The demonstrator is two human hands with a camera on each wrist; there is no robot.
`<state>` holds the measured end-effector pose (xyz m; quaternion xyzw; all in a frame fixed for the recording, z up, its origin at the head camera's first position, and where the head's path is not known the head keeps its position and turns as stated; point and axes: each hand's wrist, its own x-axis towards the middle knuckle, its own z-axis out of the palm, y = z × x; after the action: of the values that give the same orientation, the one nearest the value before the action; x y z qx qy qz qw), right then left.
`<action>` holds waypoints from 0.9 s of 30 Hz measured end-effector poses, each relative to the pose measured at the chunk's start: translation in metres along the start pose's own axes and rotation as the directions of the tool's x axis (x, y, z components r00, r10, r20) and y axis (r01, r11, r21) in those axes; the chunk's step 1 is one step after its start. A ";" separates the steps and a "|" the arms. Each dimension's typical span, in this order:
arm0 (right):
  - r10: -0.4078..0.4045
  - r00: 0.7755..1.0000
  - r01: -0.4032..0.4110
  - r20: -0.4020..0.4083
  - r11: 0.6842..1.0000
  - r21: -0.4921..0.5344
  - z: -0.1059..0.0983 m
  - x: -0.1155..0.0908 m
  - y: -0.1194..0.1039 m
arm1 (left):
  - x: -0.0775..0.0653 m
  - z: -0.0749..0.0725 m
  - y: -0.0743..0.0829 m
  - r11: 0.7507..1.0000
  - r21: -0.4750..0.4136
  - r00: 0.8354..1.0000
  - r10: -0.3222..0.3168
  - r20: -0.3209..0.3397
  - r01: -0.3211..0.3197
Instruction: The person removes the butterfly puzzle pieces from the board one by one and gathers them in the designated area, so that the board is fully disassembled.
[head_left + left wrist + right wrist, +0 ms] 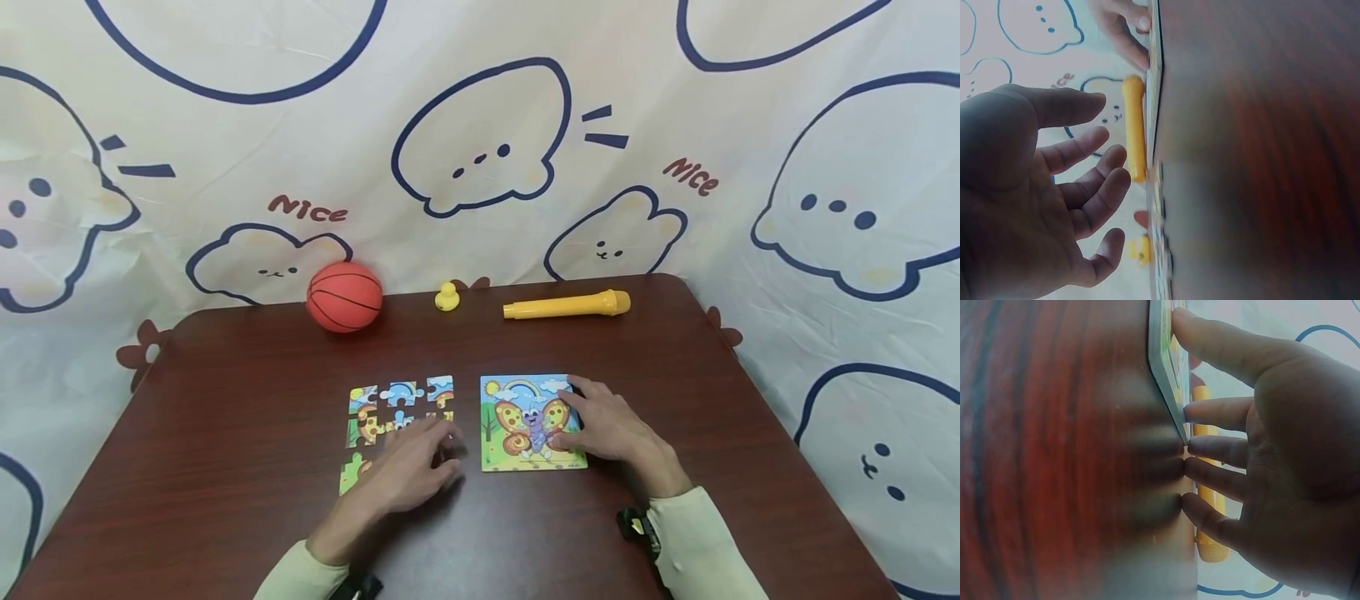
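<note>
A square butterfly picture puzzle board [517,454] lies flat on the table. My right hand [611,425] rests over its right side, fingers spread; in the right wrist view the thumb [1210,340] lies on the picture face and fingertips come right to the board's edge. Left of the board are several separate jigsaw pieces [402,393] laid in loose rows. My left hand [412,467] hangs low over these pieces and hides some of them. Its fingers are loosely bent, with nothing held, as the left wrist view shows.
Along the back of the dark wooden table [225,467] stand a red toy basketball [344,297], a small yellow rubber duck [447,297] and a yellow toy microphone [566,306]. Behind them hangs a white cloth [480,250] printed with cartoon figures.
</note>
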<state>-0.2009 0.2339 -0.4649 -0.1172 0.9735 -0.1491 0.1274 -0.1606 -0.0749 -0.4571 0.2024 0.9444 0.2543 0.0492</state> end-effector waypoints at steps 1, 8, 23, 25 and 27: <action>0.003 1.000 -0.003 0.000 1.000 0.000 0.000 0.000 0.000 | 0.002 0.001 0.003 1.000 -0.007 1.000 0.011 0.012 -0.011; -0.007 1.000 0.007 0.003 1.000 0.002 0.001 -0.001 -0.001 | 0.016 0.010 0.020 0.997 -0.019 0.996 0.075 0.049 -0.074; -0.029 1.000 0.029 0.004 0.999 -0.018 -0.002 0.000 0.002 | 0.041 0.030 0.049 0.992 0.060 0.982 0.103 0.155 -0.113; -0.026 1.000 0.026 0.011 0.999 -0.022 -0.001 0.000 0.003 | 0.044 0.033 0.052 0.992 0.070 0.980 0.093 0.174 -0.107; -0.024 1.000 0.024 0.016 0.999 -0.025 -0.001 0.001 0.003 | 0.046 0.036 0.054 0.992 0.079 0.979 0.087 0.183 -0.103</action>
<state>-0.2024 0.2369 -0.4652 -0.1316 0.9728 -0.1375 0.1319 -0.1762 0.0022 -0.4606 0.2713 0.9358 0.1950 0.1127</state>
